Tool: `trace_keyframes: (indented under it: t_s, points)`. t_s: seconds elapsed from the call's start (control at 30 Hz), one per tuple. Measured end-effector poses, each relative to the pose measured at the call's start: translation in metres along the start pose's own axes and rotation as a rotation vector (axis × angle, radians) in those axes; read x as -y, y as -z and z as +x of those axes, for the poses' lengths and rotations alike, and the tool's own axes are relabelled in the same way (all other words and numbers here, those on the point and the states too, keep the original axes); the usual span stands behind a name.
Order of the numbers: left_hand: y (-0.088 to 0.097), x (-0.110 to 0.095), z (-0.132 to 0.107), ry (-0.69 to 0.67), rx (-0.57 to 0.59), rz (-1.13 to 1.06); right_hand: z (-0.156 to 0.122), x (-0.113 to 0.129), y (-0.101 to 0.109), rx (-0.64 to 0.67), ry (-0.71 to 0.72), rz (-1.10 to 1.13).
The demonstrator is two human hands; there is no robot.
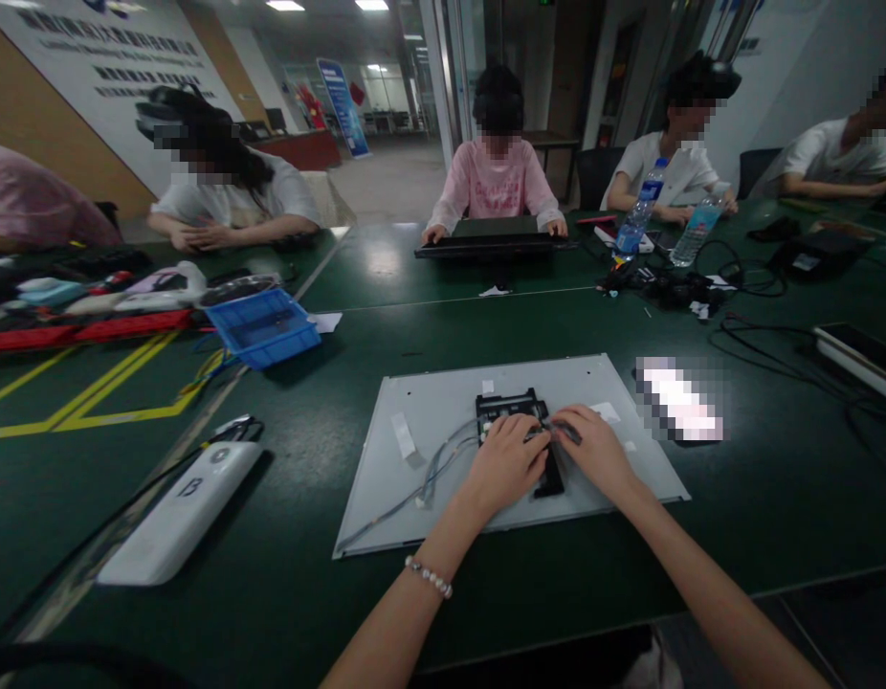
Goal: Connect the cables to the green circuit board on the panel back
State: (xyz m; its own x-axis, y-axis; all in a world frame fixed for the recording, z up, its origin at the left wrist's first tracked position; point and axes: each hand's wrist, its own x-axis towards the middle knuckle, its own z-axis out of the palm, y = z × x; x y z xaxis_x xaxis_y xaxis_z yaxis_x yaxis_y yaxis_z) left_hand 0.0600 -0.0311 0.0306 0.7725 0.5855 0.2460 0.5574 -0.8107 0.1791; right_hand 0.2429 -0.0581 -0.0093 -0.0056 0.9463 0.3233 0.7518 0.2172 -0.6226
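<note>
A flat light-grey panel (pixel 386 478) lies on the table before me, with a black plastic bracket (pixel 548 478) on its middle. My left hand (pixel 507 461) rests over the bracket, fingers bent and closed on it, hiding much of it. Close beside it, my right hand (pixel 593 450) has its fingers pinched together at the bracket's right side, near a small dark piece (pixel 566 431) that I cannot make out. Thin grey cables (pixel 434 469) run from the bracket across the panel's left part. A white strip (pixel 404 437) is stuck to the panel.
A white power bank (pixel 181 512) with a cable lies at left, a phone (pixel 679 400) right of the panel. Farther back are a blue basket (pixel 262 330), bottles (pixel 640 215), tangled black cables (pixel 665 287) and a monitor (pixel 493 247) held by a person opposite. Other people sit around.
</note>
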Motion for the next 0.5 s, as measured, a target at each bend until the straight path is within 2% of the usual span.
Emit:
trace_keyframes:
  t_s: [0.3, 0.5]
  points:
    - [0.004, 0.000, 0.001, -0.045, -0.010, -0.029, -0.005, -0.004, 0.008, -0.058, -0.030, 0.091]
    - [0.005, -0.002, -0.001, -0.014, -0.056, -0.101, -0.007, -0.008, 0.011, -0.084, -0.026, 0.101]
